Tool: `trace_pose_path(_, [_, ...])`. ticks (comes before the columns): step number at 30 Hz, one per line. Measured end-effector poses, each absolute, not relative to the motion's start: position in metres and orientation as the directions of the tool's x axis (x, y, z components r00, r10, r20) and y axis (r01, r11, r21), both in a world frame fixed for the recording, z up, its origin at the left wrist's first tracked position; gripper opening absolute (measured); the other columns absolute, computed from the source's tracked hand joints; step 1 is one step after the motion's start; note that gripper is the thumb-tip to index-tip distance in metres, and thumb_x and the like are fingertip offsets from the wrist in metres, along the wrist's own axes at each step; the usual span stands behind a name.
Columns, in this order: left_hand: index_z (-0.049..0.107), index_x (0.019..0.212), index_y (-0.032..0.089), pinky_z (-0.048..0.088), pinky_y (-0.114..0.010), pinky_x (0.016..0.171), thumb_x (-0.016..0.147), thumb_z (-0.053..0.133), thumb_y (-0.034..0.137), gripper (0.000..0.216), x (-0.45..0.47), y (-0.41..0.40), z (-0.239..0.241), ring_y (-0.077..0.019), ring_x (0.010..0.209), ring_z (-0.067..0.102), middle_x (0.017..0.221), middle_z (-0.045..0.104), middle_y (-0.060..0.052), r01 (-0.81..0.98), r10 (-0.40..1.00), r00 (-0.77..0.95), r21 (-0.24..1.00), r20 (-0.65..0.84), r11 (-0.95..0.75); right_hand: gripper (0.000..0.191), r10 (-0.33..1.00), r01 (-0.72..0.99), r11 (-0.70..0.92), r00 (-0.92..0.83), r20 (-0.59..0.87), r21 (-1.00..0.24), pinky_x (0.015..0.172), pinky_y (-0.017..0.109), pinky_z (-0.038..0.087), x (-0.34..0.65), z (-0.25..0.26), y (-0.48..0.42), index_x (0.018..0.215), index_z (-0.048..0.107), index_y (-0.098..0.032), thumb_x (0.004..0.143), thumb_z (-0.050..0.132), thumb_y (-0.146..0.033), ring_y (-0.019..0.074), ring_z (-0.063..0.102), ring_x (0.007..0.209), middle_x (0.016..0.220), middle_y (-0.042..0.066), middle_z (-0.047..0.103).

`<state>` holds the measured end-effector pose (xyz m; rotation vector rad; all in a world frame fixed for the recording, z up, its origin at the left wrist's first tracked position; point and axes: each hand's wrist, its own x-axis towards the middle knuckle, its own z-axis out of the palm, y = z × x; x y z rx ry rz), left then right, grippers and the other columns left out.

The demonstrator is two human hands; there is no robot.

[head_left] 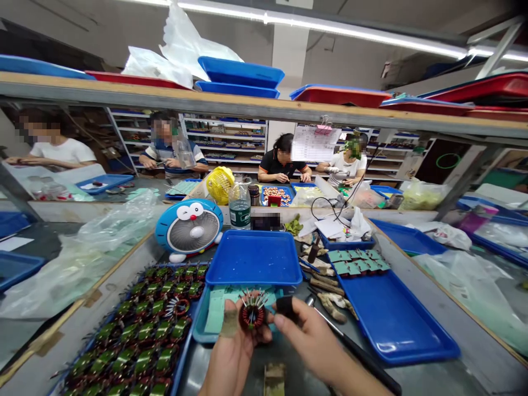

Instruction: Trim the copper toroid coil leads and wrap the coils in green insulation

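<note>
Left hand and right hand are closest, over the gray surface. A big blue tray full of wire rings runs along its left edge. A long blue tray lies by the right edge. Another blue tray sits toward the back edge, and a cartoon fan stands near the back left corner. One wire coil is in the left hand's curled fingers. The right hand's fingers are bent close beside it; whether they grip anything, I cannot tell.

Blue cartoon-faced fan stands beside a green-labelled bottle; overhead, blue trays sit on a shelf, paper sheet hanging below.
</note>
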<state>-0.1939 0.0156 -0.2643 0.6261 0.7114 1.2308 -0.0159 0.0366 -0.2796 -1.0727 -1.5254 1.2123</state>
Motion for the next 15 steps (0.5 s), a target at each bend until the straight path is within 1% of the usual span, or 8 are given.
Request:
trace_pose_path(2, [0.067,0.129,0.02,0.051,-0.037,0.087,0.095,0.064,0.065,0.056,-0.194,0.017,-0.265,-0.0239,0.092,0.064,0.105,0.073,-0.008,-0.65,0.977,0.159,0.73,-0.14,0.21,0.036,0.957,0.01,0.131,-0.261,0.124,-0.991,0.089,0.036,0.051,-0.025,-0.283,0.031,0.104,0.071,-0.016,0.1,0.064,-0.051,0.024,0.066,0.095,0.098,0.008,0.074])
trace_pose_path(4, [0.065,0.132,0.021,0.051,-0.037,0.089,0.094,0.068,0.062,0.056,-0.193,0.018,-0.265,-0.0256,0.099,0.064,0.107,0.072,-0.008,-0.676,0.972,0.179,0.699,-0.15,0.233,0.036,0.959,-0.045,0.108,-0.26,0.116,-0.993,0.088,0.036,0.051,-0.03,-0.284,0.029,0.103,0.072,-0.016,0.1,0.064,-0.051,0.0231,0.066,0.092,0.094,0.007,0.073])
trace_pose_path(7, [0.063,0.136,0.022,0.051,-0.037,0.09,0.094,0.067,0.062,0.058,-0.194,0.017,-0.266,-0.0268,0.104,0.064,0.109,0.073,-0.008,-0.699,0.967,0.194,0.668,-0.167,0.256,0.038,0.964,-0.055,0.079,-0.25,0.09,-0.995,0.09,0.037,0.052,-0.032,-0.291,0.027,0.105,0.071,-0.016,0.099,0.065,-0.052,0.024,0.067,0.093,0.098,0.008,0.074])
trace_pose_path(9, [0.063,0.137,0.023,0.051,-0.036,0.09,0.095,0.066,0.063,0.058,-0.195,0.016,-0.265,-0.0266,0.104,0.064,0.109,0.073,-0.008,-0.706,0.971,0.168,0.667,-0.168,0.237,0.039,0.966,-0.056,0.067,-0.248,0.078,-0.996,0.092,0.038,0.053,-0.031,-0.299,0.025,0.11,0.071,-0.016,0.098,0.066,-0.053,0.0255,0.067,0.099,0.102,0.009,0.074])
trace_pose_path(12, [0.065,0.134,0.023,0.052,-0.036,0.087,0.092,0.065,0.068,0.062,-0.196,0.014,-0.264,-0.0256,0.098,0.065,0.106,0.073,-0.008,-0.7,0.98,0.113,0.686,-0.166,0.197,0.039,0.968,0.01,0.085,-0.239,0.08,-0.996,0.094,0.039,0.053,-0.028,-0.307,0.024,0.111,0.069,-0.017,0.1,0.061,-0.053,0.027,0.067,0.104,0.105,0.009,0.074])
trace_pose_path(15, [0.07,0.123,0.019,0.053,-0.036,0.083,0.086,0.071,0.069,0.062,-0.195,0.013,-0.264,-0.023,0.085,0.065,0.097,0.074,-0.008,-0.646,0.98,0.083,0.739,-0.182,0.192,0.038,0.97,0.137,0.151,-0.211,0.12,-0.979,0.091,0.038,0.053,-0.023,-0.298,0.031,0.104,0.066,-0.016,0.105,0.051,-0.052,0.0268,0.067,0.102,0.103,0.01,0.072])
